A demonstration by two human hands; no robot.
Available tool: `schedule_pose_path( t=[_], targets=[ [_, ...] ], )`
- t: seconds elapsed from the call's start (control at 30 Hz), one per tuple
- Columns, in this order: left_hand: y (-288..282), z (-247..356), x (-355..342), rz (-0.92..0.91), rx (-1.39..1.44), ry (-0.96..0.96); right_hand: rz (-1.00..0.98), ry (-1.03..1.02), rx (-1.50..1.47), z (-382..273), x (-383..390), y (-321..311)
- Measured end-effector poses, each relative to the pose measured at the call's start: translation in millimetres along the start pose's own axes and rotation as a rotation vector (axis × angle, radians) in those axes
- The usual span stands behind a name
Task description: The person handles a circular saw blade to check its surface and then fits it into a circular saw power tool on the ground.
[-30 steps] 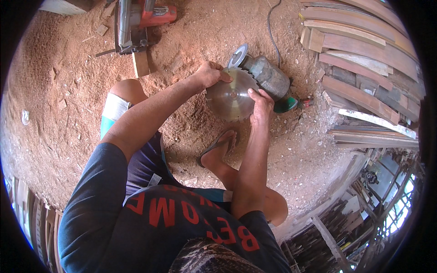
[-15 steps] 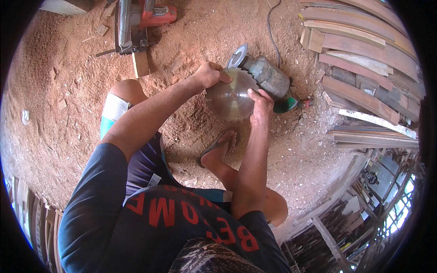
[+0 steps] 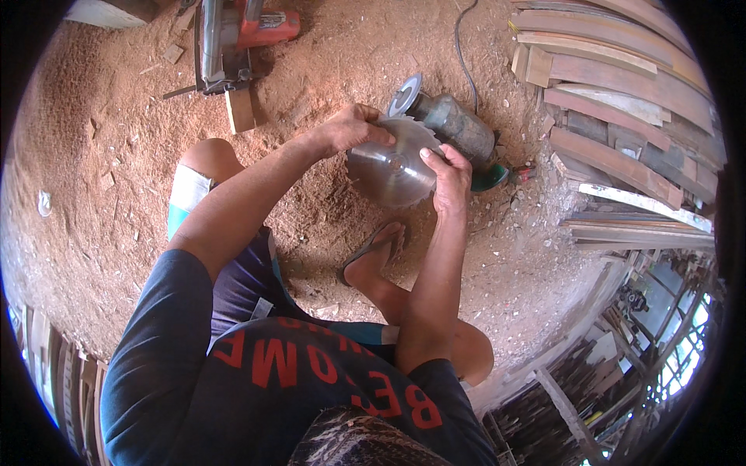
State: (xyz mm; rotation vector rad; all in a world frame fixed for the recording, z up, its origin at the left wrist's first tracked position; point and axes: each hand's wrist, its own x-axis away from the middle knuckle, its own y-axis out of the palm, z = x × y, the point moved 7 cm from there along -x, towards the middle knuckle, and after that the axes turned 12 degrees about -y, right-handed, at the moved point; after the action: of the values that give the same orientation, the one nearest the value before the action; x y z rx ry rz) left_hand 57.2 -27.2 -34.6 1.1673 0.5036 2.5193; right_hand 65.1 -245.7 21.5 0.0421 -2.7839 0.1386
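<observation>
A round, toothed circular saw blade [image 3: 392, 175] is held up between both my hands. My left hand [image 3: 353, 128] grips its upper left edge, thumb on the face and fingers behind. On the right edge my right hand [image 3: 449, 177] pinches it the same way, with the thumb toward the centre. Just beyond the blade lies a grey bench grinder [image 3: 458, 126] on the ground. Its pale disc [image 3: 406, 95] stands at the far left end and a green wheel [image 3: 489, 179] at the near right end. The blade's teeth overlap the grinder's body in view; I cannot tell whether they touch.
A red and grey circular saw [image 3: 233, 46] rests at the far left beside a wood block [image 3: 240, 110]. Stacked planks [image 3: 614, 163] line the right side. A black cord [image 3: 460, 46] runs from the grinder. Sawdust covers the ground. My sandalled foot [image 3: 373, 256] is just below the blade.
The blade has shifted slightly and tilted, its glare changing. My left hand has moved a little left and my right hand slightly right, both still gripping it.
</observation>
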Motion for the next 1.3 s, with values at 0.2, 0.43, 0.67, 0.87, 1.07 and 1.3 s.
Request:
schedule_pose_path(
  t=[0.2, 0.43, 0.67, 0.87, 1.07, 1.3],
  targets=[
    [-6, 5, 1, 0.053, -0.095, 0.04, -0.053, -0.03, 0.068, -13, 3, 12],
    [-8, -1, 1, 0.131, -0.008, -0.026, 0.01, -0.016, 0.109, 22, -5, -12],
    [-12, -14, -3, 0.136, 0.105, -0.052, 0.1, 0.011, 0.063, 21, -3, -2],
    [-9, -12, -1, 0.12, 0.041, -0.089, 0.119, 0.027, 0.075, 15, -3, -1],
    [-14, -20, -6, 0.178, 0.063, -0.088, 0.146, 0.04, 0.098, 26, -7, -2],
    [-5, -5, 2, 0.174, 0.029, -0.074, 0.152, 0.043, 0.146, 44, -15, -21]
  ],
)
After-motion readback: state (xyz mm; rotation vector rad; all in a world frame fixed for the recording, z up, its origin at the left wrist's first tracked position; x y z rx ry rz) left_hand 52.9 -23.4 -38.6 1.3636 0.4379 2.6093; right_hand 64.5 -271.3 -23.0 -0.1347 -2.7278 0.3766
